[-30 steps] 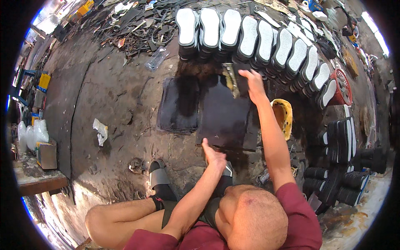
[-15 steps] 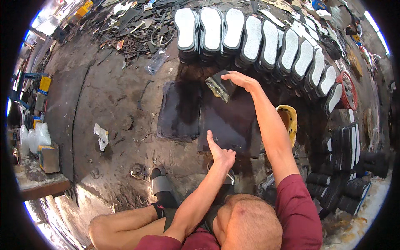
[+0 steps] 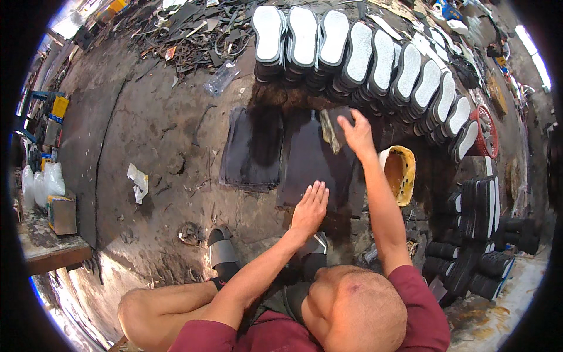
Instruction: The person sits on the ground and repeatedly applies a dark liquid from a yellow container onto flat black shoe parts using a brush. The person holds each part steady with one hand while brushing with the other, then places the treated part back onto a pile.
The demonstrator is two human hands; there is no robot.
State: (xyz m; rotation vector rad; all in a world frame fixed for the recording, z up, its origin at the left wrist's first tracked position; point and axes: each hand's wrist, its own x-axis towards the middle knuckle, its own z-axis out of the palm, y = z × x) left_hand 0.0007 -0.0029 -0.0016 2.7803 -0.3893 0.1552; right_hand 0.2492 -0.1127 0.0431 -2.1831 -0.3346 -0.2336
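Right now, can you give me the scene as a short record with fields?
left hand: flat, palm down on the dark sheet
right hand: grips a brush at the sheet's far end
second sheet stack: left of that sheet
yellow tub: right of the right forearm
white soles: stacked in a row beyond the sheets
floor: dark, stained

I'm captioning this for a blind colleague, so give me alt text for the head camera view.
Seen from above, a person crouched on a dirty workshop floor presses the left hand flat on a dark rubber sheet while the right hand grips a dark rectangular block at the sheet's far edge. A yellow tub sits right, and white-topped shoe soles line the back.
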